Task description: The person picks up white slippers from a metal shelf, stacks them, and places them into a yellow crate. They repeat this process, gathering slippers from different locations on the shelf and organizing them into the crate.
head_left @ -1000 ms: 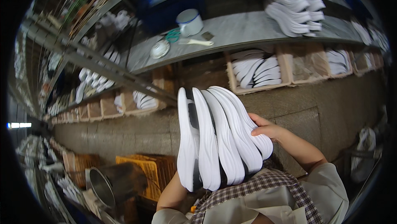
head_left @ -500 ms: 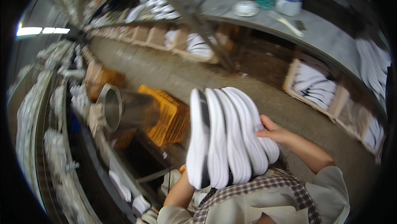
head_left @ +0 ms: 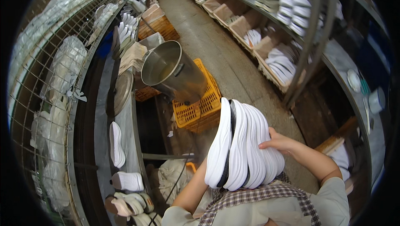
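A row of white shoe soles [head_left: 239, 146], some with black parts between them, is pressed together in front of my checked apron. My right hand [head_left: 278, 141] is closed on the right end of the row, thumb on top and other fingers out of sight. My left forearm [head_left: 193, 190] runs up behind the row's left end; the soles hide my left hand and its fingers. Ahead and to the left, apart from my hands, a large metal pot [head_left: 175, 74] stands on an orange plastic crate [head_left: 198, 115].
At left, a metal bench [head_left: 125, 142] carries a white sole [head_left: 117, 144], more shoe parts and a round lid [head_left: 123, 92]. A wire mesh rack [head_left: 50, 67] stands beyond it. Along the right, lined boxes [head_left: 266, 61] hold soles below a shelf with a metal post [head_left: 308, 38]. A white cup [head_left: 377, 100] stands there.
My view has swung left, so the pot and left bench show more fully and the cup's shelf has shifted to the right edge. The soles remain held before me.
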The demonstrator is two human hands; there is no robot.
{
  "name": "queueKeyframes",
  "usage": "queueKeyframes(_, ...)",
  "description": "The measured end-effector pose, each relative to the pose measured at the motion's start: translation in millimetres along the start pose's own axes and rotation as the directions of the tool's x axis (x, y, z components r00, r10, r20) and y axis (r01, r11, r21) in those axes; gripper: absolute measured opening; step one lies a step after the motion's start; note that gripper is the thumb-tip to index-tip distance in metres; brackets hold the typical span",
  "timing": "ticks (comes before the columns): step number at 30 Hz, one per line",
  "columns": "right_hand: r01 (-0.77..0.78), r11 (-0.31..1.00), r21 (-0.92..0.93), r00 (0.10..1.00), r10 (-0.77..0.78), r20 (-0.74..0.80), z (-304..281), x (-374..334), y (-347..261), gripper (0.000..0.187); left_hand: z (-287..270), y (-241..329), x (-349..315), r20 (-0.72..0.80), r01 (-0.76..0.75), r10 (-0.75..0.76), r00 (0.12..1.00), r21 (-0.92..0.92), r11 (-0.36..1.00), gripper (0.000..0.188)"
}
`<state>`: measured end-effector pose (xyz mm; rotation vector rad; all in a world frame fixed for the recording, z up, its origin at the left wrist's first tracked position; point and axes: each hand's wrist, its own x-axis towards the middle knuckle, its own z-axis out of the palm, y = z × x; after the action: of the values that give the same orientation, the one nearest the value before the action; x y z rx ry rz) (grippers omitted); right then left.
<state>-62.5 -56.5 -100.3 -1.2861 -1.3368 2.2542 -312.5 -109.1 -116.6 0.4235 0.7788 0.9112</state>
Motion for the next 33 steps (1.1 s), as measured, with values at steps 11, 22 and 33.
queueKeyframes(11, 0.091, 0.995, 0.039, 0.995, -0.093, 0.039, 66, 224, -204, 0.096, -131, 203, 19, -0.192, -0.305, 0.288, 0.938, -0.066, 0.950, 0.043)
queueKeyframes(22, 0.224, 0.939, -0.262, 0.972, -0.196, 0.129, 79, 432, -398, 0.076, -162, 403, 94, -0.564, -0.654, 0.771, 0.295, 0.469, 0.593, 0.043)
queueKeyframes(33, 0.361, 0.572, -0.736, 0.930, -0.277, 0.242, 115, 648, -507, 0.088, -264, 532, 109, -0.639, -0.442, 0.635, 0.435, 0.463, 0.768, 0.043)
